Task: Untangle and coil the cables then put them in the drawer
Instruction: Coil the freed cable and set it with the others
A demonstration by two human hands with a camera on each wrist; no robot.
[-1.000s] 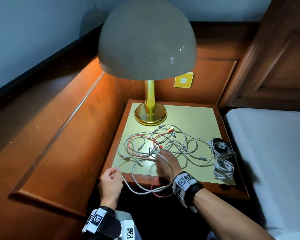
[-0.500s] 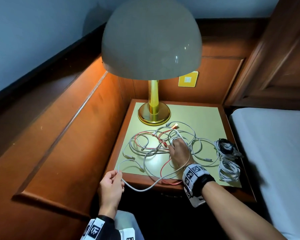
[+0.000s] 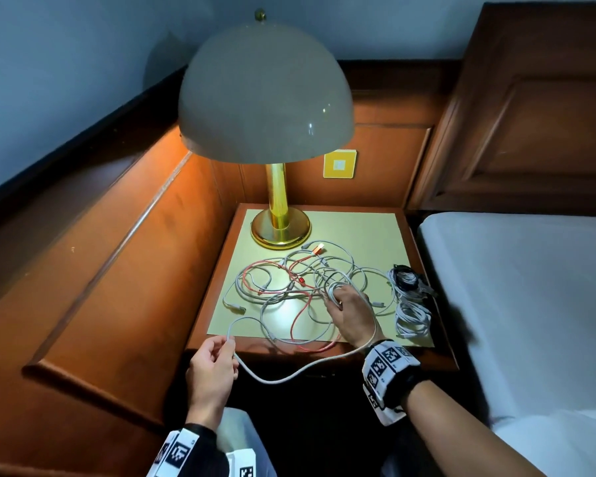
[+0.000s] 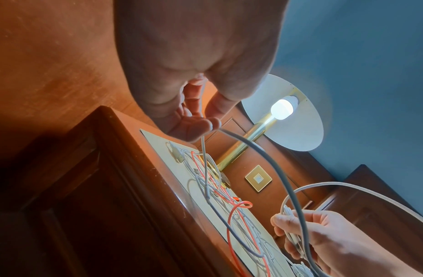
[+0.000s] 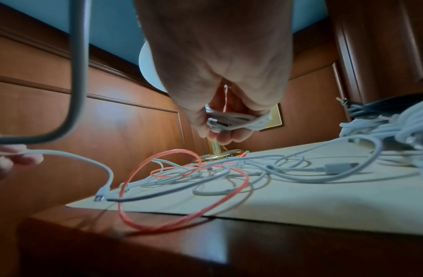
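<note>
Materials: the nightstand (image 3: 427,356) is glossy red-brown wood with a matte pale-yellow top; the lamp (image 3: 265,94) has a smooth grey dome shade on a polished brass stem and round base.
Cables: thin round cords, mostly white with one red cable (image 3: 298,316), lie in loose overlapping loops in the tangle (image 3: 300,280) mid-table.
Coiled bundles (image 3: 410,304): white and dark cords already wound, at the right edge of the top.
Left hand (image 3: 212,368): at the near left corner, off the table's front, thumb and fingers pinching the white cable (image 3: 289,375).
Right hand (image 3: 350,316): over the right part of the tangle, fingers curled round several wound turns of that same cable.
Between hands: the cable sags in a slack arc in front of the table edge.
Hard to make out: which strand crosses which inside the tangle; the drawer is outside every view; the left wrist view shows the lamp's lit bulb (image 4: 281,109).
</note>
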